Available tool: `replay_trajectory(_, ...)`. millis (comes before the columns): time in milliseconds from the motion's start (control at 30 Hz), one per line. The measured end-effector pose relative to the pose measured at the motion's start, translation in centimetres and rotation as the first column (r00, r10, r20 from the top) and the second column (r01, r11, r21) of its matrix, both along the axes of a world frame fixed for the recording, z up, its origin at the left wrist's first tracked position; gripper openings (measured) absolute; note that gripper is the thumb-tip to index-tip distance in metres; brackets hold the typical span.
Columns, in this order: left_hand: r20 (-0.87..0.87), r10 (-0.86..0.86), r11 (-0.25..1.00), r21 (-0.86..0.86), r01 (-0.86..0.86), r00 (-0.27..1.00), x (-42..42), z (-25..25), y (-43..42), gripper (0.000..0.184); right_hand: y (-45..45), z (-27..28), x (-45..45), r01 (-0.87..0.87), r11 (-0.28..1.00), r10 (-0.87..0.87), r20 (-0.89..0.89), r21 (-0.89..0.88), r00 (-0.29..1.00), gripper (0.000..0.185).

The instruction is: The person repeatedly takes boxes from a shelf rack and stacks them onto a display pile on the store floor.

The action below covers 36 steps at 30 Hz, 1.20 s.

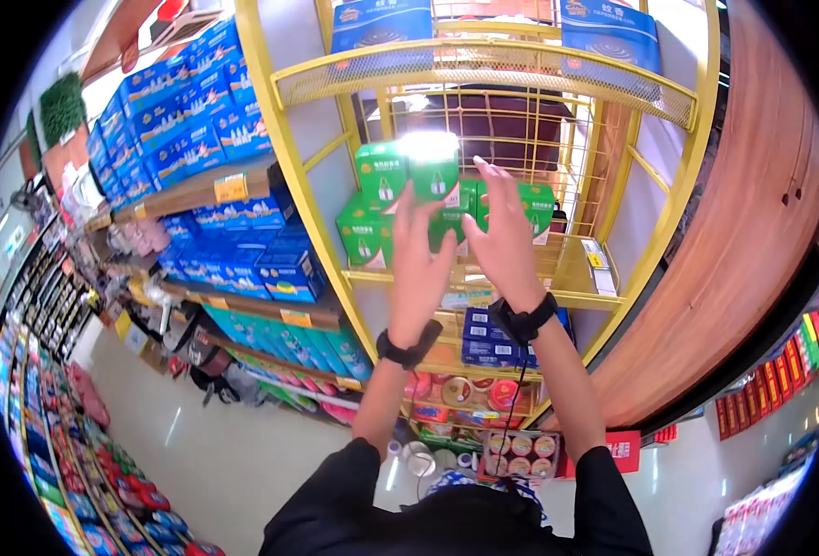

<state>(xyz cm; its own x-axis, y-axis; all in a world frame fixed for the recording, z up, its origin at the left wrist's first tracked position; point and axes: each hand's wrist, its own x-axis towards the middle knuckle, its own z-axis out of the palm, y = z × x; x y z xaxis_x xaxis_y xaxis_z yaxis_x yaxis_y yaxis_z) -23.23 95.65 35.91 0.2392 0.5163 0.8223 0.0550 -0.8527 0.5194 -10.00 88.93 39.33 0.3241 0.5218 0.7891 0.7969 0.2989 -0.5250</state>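
Note:
Both arms reach up to a yellow wire shelf (483, 292) where several green boxes stand in stacked rows. My left hand (420, 259) is raised in front of the left boxes, fingers stretched and thumb apart. Its fingertips overlap a lower green box (363, 236); whether they touch it I cannot tell. My right hand (504, 236) is in front of the boxes on the right, fingers and thumb spread, with nothing visible in it. Above sits an upper green box (434, 171), glare on its top, beside another upper green box (381, 174). Each wrist wears a black band.
Blue packs (381, 26) of mosquito coils stand on the tier above, behind a mesh rail (483, 69). Dark blue boxes (493, 338) lie one tier below. At left, wooden shelves (205, 185) hold blue cartons. A wooden panel (706, 250) curves along the right.

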Motion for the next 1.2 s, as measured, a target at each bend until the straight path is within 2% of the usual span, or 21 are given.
replay_trajectory(33, -0.016, -0.039, 0.999, -0.015, 0.039, 0.999, 0.2, -0.1, 0.5, 0.047, 1.1, 0.2, 0.1, 0.056, 0.996, -0.064, 0.108, 0.071, 0.992, 0.075)
replay_trajectory(133, 0.02, -0.038, 0.999, 0.028, 0.037, 0.999, 0.7, -0.7, 0.7, 0.049, 4.7, 0.0, 0.7, 0.13, 0.989, -0.14, 0.168, 0.069, 0.976, 0.074)
replay_trajectory(167, 0.066, -0.059, 0.998, 0.0, 0.059, 0.996, 1.0, -0.9, 0.8, 0.05, 5.7, -0.5, 0.9, 0.116, 0.986, -0.135, 0.173, 0.117, 0.976, 0.069)
replay_trajectory(267, 0.048, -0.034, 0.999, 0.012, 0.034, 0.998, 1.1, -1.1, 1.1, 0.049, 6.1, 0.5, 0.8, 0.093, 0.986, -0.112, 0.131, 0.14, 0.985, 0.059)
replay_trajectory(300, 0.053, -0.044, 0.999, 0.011, 0.044, 0.998, 0.8, -1.2, 1.2, 0.048, 5.3, 1.2, 0.1, 0.126, 0.975, -0.149, 0.114, 0.182, 0.982, 0.048)
replay_trajectory(400, 0.064, -0.057, 0.998, 0.009, 0.056, 0.996, 0.8, -1.3, 1.2, 0.05, 3.8, 1.8, -0.6, 0.026, 0.997, -0.025, -0.011, 0.072, 1.0, 0.04)
replay_trajectory(467, 0.082, -0.039, 0.999, -0.017, 0.04, 0.996, 1.1, -1.7, 0.9, 0.055, 3.3, 0.9, -0.9, 0.048, 0.975, -0.07, 0.095, 0.216, 0.993, 0.035)
replay_trajectory(500, 0.176, -0.044, 0.997, -0.049, 0.053, 0.983, 1.2, -1.5, 0.3, 0.059, 2.2, 0.8, -1.2, 0.064, 0.963, -0.108, 0.159, 0.261, 0.981, 0.035)
replay_trajectory(567, 0.342, -0.142, 0.978, -0.095, 0.185, 0.929, 1.5, -2.2, -0.6, 0.062, -0.3, 0.5, -1.6, 0.079, 0.937, -0.175, 0.263, 0.34, 0.949, 0.035)
replay_trajectory(633, 0.494, -0.235, 0.94, -0.104, 0.326, 0.837, 1.7, -2.7, -1.9, 0.065, -3.2, 0.0, -1.7, 0.054, 0.926, -0.166, 0.275, 0.374, 0.947, 0.033)
replay_trajectory(700, 0.347, -0.266, 0.939, -0.12, 0.323, 0.899, 1.0, -4.1, -3.6, 0.065, -7.2, -1.1, -1.7, 0.058, 0.925, -0.182, 0.303, 0.376, 0.935, 0.029)
replay_trajectory(733, 0.269, -0.285, 0.936, -0.129, 0.327, 0.92, 0.7, -5.0, -4.8, 0.066, -9.5, -2.0, -1.6, 0.07, 0.916, -0.205, 0.311, 0.396, 0.928, 0.034)
replay_trajectory(767, 0.257, -0.331, 0.901, -0.199, 0.385, 0.908, 0.5, -6.0, -6.5, 0.064, -12.2, -2.9, -1.4, 0.089, 0.924, -0.215, 0.313, 0.372, 0.925, 0.037)
replay_trajectory(867, 0.206, -0.489, 0.847, -0.121, 0.518, 0.847, 1.7, -7.7, -12.7, 0.061, -20.8, -6.9, -0.8, 0.181, 0.944, -0.254, 0.261, 0.274, 0.931, 0.045)
replay_trajectory(933, 0.062, -0.596, 0.788, -0.145, 0.598, 0.8, 3.0, -9.0, -16.6, 0.064, -26.7, -10.8, -0.5, 0.293, 0.944, -0.318, 0.17, 0.154, 0.933, 0.047)
replay_trajectory(967, -0.019, -0.633, 0.75, -0.265, 0.606, 0.774, 3.9, -10.5, -18.9, 0.066, -29.4, -12.8, -0.4, 0.352, 0.928, -0.362, 0.077, 0.117, 0.929, 0.046)
replay_trajectory(1067, -0.183, -0.758, 0.609, -0.542, 0.579, 0.626, 6.8, -16.6, -26.2, 0.073, -37.9, -19.6, 0.5, 0.492, 0.867, -0.498, -0.187, -0.081, 0.847, 0.046)
replay_trajectory(1100, -0.189, -0.802, 0.548, -0.61, 0.573, 0.566, 7.7, -18.0, -29.1, 0.075, -41.4, -22.6, 1.2, 0.44, 0.887, -0.462, -0.326, -0.143, 0.825, 0.047)
replay_trajectory(1133, -0.186, -0.86, 0.45, -0.717, 0.533, 0.475, 9.0, -22.2, -31.4, 0.074, -45.0, -24.3, 1.7, 0.495, 0.828, -0.554, -0.249, -0.263, 0.795, 0.049)
replay_trajectory(1200, -0.372, -0.854, 0.519, -0.667, 0.536, 0.364, 10.6, -22.1, -37.6, 0.072, -52.2, -25.6, 2.0, 0.401, 0.809, -0.576, -0.442, -0.43, 0.688, 0.051)
